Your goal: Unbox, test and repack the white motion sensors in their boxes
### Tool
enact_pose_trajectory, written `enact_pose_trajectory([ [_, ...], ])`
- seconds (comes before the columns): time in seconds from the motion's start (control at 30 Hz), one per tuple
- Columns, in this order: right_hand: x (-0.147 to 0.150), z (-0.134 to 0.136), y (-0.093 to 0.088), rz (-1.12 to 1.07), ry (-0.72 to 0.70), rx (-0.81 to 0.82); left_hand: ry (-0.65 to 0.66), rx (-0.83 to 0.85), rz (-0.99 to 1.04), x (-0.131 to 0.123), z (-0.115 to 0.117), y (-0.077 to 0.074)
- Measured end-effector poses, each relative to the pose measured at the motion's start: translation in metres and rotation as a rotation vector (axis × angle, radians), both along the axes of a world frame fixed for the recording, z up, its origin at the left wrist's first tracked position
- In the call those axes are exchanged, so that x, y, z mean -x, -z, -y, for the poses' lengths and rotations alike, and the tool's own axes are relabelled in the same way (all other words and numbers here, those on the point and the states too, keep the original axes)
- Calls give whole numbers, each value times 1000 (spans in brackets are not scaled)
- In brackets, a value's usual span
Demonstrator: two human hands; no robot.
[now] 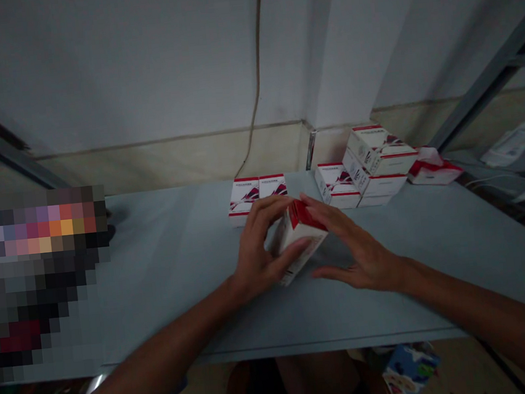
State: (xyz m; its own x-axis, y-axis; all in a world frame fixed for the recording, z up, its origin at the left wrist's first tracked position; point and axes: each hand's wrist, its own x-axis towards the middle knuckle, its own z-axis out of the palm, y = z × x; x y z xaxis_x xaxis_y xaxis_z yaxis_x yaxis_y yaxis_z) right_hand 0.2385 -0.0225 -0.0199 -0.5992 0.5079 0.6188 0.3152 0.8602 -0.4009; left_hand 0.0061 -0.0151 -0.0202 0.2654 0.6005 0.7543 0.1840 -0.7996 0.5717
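A small white carton with a red end [301, 243] is held tilted above the middle of the table. My left hand [260, 247] wraps around it, thumb on the near side and fingers over the top. My right hand [364, 246] is at the carton's right, its fingertips at the red end and its thumb spread away below. Just behind my left hand, two white cartons with red patterns [244, 194] stand side by side, partly hidden by my fingers.
Several similar cartons [374, 155] are stacked at the back right, beside an opened red-and-white box [435, 169]. A cable [257, 67] hangs down the wall behind the pale blue table [173, 280]. A pixelated area covers the left side.
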Motion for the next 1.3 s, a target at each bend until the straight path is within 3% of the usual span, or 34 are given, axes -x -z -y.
enact_pose_trajectory([
  [0.07, -1, -3, 3, -44, -9, 29, 98, 162, 85, -1, 2, 1],
  [0.17, -3, -8, 6, -133, -36, 125, 151, 275, 34, -1, 3, 0],
  [0.3, -2, -11, 11, -202, 69, 230, 123, 299, -123, 1, 2, -5],
  [0.4, 2, -9, 14, -240, 133, 262, 115, 197, -263, 2, 2, -8],
  [0.5, 4, -7, 14, -331, 178, 319, 14, 85, -264, 6, -2, -13],
  [0.57, 2, -6, 12, -373, 219, 350, -78, 71, -146, 16, -12, -21],
  [0.7, -7, -10, 5, -298, 295, 268, -359, 158, 265, 65, -54, -40],
  [0.77, -10, -11, 3, -224, 287, 219, -435, 255, 353, 97, -79, -42],
  [0.9, -10, -10, 3, -107, 191, 115, -533, 630, 258, 146, -112, -23],
  [1.0, -8, -8, 6, -28, 116, 29, -522, 720, 116, 150, -120, -2],
  [1.1, -9, -9, 7, 11, 103, -45, -538, 696, -72, 139, -123, 8],
  [1.23, -12, -14, 7, 4, 134, -77, -605, 544, -264, 122, -121, 8],
  [1.3, -13, -16, 8, 11, 150, -66, -569, 462, -369, 115, -118, 6],
])
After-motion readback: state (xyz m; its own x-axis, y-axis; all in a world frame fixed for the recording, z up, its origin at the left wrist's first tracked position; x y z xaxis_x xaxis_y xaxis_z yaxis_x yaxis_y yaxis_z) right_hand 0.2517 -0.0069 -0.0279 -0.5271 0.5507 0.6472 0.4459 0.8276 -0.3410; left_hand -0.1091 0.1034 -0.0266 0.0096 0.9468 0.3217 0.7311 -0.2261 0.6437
